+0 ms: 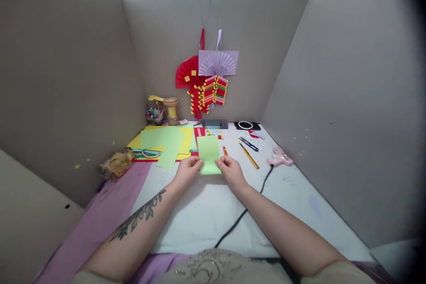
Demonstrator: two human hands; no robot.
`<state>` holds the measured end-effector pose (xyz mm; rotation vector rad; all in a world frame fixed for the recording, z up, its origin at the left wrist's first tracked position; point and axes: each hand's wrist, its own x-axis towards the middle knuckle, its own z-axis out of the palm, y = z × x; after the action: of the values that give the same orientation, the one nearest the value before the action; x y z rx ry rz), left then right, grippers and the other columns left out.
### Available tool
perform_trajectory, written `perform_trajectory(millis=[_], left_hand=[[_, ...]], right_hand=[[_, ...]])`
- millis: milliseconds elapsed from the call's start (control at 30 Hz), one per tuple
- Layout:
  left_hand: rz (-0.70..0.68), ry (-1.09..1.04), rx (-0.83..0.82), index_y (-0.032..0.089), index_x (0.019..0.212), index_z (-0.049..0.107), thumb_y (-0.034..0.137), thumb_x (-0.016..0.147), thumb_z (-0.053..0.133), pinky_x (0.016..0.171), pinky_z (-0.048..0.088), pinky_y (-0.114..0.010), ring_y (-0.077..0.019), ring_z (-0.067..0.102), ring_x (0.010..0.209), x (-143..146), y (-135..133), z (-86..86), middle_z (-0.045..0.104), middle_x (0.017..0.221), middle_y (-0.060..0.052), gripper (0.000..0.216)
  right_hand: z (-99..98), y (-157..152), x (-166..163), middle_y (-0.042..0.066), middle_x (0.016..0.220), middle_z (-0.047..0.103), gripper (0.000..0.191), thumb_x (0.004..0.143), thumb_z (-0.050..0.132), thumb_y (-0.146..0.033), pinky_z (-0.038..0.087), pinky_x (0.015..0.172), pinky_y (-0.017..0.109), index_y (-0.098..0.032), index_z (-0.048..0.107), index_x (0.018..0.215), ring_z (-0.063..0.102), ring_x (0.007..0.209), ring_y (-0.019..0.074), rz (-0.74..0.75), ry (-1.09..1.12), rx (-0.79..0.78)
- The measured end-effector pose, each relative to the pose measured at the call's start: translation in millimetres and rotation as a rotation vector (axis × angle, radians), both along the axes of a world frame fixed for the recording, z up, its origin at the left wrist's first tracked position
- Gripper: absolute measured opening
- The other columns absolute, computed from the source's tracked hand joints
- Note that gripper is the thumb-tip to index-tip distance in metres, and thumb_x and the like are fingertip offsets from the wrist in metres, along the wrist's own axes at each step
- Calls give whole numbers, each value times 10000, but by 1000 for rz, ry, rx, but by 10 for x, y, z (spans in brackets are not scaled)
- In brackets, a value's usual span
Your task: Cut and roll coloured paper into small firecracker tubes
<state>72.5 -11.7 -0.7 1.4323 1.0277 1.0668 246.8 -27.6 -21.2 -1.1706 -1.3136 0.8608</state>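
Note:
Between my two hands is a small light-green sheet of paper [209,153], held up above the white table and curled at its lower edge. My left hand [189,167] pinches its left side between thumb and fingers. On the opposite side, my right hand [231,169] pinches the lower right edge in the same way. A stack of coloured sheets [159,140], green over yellow, lies just left of my left hand. Right of my right hand lie a yellow pencil-like tool [249,156] and dark-handled thread snips [249,143].
A pink glue gun [280,158] lies at the right, its black cable [238,220] crossing the table beneath my right forearm. Red and lilac paper fans [218,63] hang on the back partition. Cups [171,111] stand at the back left, near a crumpled bag [117,164].

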Motion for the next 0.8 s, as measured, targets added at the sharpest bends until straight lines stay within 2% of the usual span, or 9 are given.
perform_trajectory(millis=[233,500,800], left_hand=[[-7,10,22,141,712,617,367,721,596,555,399,-230,-129,535,564,-24,34,-67,605,612,-2,227],[27,78,26,141,651,580,385,718,586,543,385,-219,-114,498,543,-15,-12,15,552,561,21,252],[36,90,24,137,653,581,416,706,591,538,382,-213,-110,488,540,-12,-12,29,534,550,27,285]], right_hand=[[5,-1,-1,-52,518,390,341,730,584,-476,301,496,235,-195,463,579,349,502,106,-8,-7,2],[-33,18,5,-51,516,384,356,747,577,-476,291,494,235,-189,463,570,339,508,102,-10,1,9],[-94,40,17,-46,529,394,344,760,573,-467,286,500,232,-184,481,588,350,522,104,7,5,24]])
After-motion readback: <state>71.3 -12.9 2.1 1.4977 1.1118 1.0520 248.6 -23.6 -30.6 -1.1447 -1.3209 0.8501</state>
